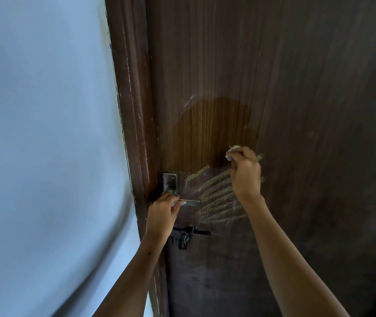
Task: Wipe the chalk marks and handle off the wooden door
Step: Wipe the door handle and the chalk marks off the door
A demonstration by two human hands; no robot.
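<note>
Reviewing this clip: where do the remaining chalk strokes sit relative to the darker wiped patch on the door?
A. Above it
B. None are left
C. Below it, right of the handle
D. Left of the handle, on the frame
C: the chalk strokes lie under the darker wiped patch, just right of the handle that the left hand holds.

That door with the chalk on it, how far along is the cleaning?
About midway, it seems. A darker, damp-looking patch on the wooden door looks already wiped. The right hand presses a small cloth at that patch's lower edge, while the left hand grips the metal handle. Yellowish chalk marks remain below, and the handle itself is not yet wiped.
</note>
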